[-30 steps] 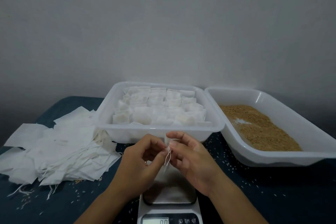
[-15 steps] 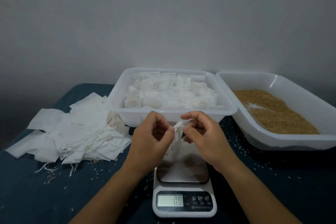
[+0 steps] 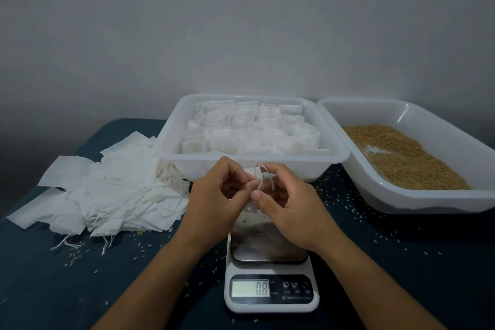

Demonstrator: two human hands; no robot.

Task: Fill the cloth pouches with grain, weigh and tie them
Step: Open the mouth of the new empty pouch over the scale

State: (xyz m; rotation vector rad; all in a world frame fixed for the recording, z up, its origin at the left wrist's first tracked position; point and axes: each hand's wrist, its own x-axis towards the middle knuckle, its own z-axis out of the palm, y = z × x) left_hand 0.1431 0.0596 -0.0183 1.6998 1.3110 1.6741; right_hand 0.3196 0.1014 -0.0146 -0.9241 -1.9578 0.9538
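A small white cloth pouch (image 3: pixel 254 175) hangs between my two hands above the kitchen scale (image 3: pixel 270 276). My left hand (image 3: pixel 217 195) pinches its top edge from the left. My right hand (image 3: pixel 289 203) pinches the pouch's thin drawstring from the right, loose string ends dangling between the fingers. The pouch's lower part is mostly hidden behind my fingers. The scale's display reads 0.8. A white tray (image 3: pixel 417 199) at the right holds brown grain (image 3: pixel 401 155).
A second white tray (image 3: pixel 251 165) behind my hands is packed with several filled pouches. A heap of flat empty pouches (image 3: pixel 107 190) lies on the dark blue cloth at the left. Loose grains are scattered over the cloth around the scale.
The view has tilted down, so the whole scale shows. My hands stay together on the pouch above the scale, and the display went from 0.0 to 0.8.
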